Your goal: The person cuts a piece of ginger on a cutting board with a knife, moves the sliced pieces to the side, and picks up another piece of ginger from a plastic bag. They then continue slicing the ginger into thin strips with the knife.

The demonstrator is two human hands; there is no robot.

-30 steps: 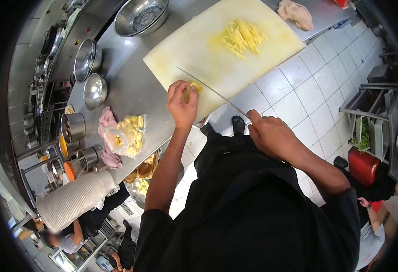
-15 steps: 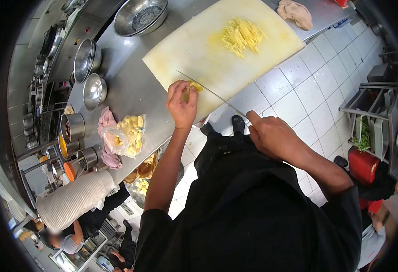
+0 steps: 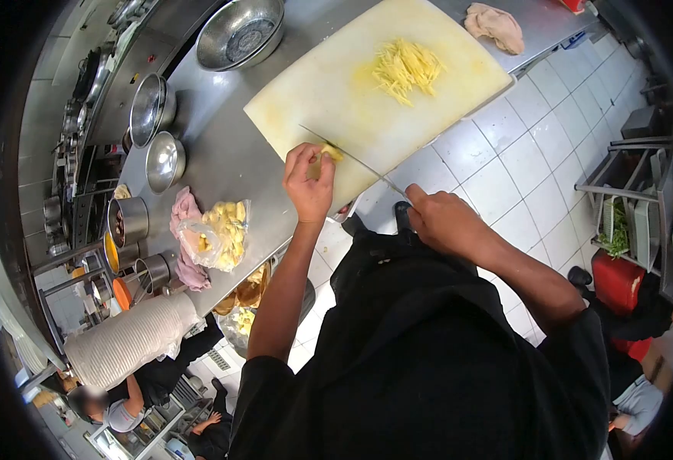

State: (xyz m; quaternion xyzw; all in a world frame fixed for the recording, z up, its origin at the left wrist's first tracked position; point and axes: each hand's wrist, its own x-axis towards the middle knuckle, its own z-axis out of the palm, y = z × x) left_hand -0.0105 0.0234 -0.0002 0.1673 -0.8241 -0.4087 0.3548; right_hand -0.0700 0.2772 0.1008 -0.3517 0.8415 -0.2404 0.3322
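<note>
At the near left corner of the white cutting board (image 3: 290, 100), my left hand (image 3: 309, 180) is closed on a small yellow piece (image 3: 332, 152). My right hand (image 3: 445, 221) is wrapped round the handle of a knife (image 3: 359, 162). The blade lies across the board's near left part, its edge beside the yellow piece and my left fingertips. A heap of thin yellow strips (image 3: 407, 69) sits farther back on the board. To the left, a plastic bag of yellow pieces (image 3: 229, 232) rests on the steel table (image 3: 206, 146).
Metal bowls (image 3: 240, 34) (image 3: 165, 162) stand at the table's back left. A pink cloth (image 3: 188, 268) lies by the bag, another cloth (image 3: 495, 27) beyond the board. Steel pots (image 3: 128, 220) stand at the left. A person (image 3: 121, 414) is at lower left; others are at the edges.
My right hand and the knife have shifted slightly left. My left hand still holds the yellow piece. The view has moved a little, so the board and bowls appear slightly displaced.
</note>
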